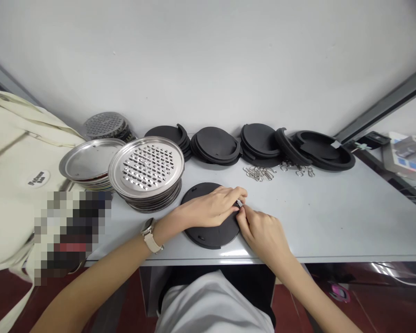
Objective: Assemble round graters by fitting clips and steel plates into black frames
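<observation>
A round black disc with small slots lies flat near the table's front edge. Across its top rests my left hand, wearing a watch, its thumb and fingers closed around a small metal clip at the disc's right rim. My right hand pinches at the same clip from the right, its fingers curled in. The fingers partly hide the clip and how it meets the disc. Behind the hands, several loose metal clips lie in a small pile.
Left of the disc stand stacks of metal grater plates and plain metal plates. Black lids and discs are stacked along the wall, with larger black rings at right. A cream bag borders the table's left end.
</observation>
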{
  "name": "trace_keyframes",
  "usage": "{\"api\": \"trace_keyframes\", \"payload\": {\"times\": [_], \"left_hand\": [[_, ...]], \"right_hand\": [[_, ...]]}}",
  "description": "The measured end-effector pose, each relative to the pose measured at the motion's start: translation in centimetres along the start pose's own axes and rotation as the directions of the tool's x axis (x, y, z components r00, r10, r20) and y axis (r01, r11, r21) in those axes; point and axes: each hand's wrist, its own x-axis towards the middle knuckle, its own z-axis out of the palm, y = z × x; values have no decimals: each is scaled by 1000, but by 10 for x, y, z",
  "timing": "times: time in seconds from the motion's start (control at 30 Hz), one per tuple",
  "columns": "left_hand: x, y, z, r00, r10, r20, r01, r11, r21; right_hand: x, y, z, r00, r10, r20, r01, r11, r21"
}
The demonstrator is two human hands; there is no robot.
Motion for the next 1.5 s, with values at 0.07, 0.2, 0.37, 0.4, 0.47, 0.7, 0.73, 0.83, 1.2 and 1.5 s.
{"api": "trace_keyframes", "payload": {"times": [0.07,0.2,0.37,0.4,0.47,0.7,0.73,0.83,1.2,1.5], "left_hand": [[0,0,0,1000,-3,-1,3,1000,0],[0,1,-1,1000,-1,-4,1,1000,14],[1,0,0,1000,25,-7,-24,999,23],[1,0,0,1000,24,-7,-23,999,26],[0,0,0,1000,22,-9,-22,999,29],[0,0,0,1000,14,-5,-14,1000,13],[0,0,0,1000,14,-4,-14,1000,12],[0,0,0,1000,13,-3,-13,1000,9],[1,0,0,1000,8,5,-8,1000,-9],[2,-1,0,1000,1,3,-1,1000,-19]], "right_hand": [[1,0,-1,1000,10,13,-10,1000,13],[2,-1,-3,999,36,27,-37,999,29],[2,-1,-3,1000,9,20,-9,1000,8],[1,-1,-3,1000,6,17,-6,1000,6],[1,-1,-3,1000,2,7,-2,1000,4],[0,0,-1,1000,4,2,-4,1000,7],[0,0,-1,1000,7,2,-7,1000,8],[1,0,0,1000,16,6,-16,1000,10],[0,0,-2,999,17,29,-17,1000,7],[2,1,-2,999,-15,33,15,1000,-18]]}}
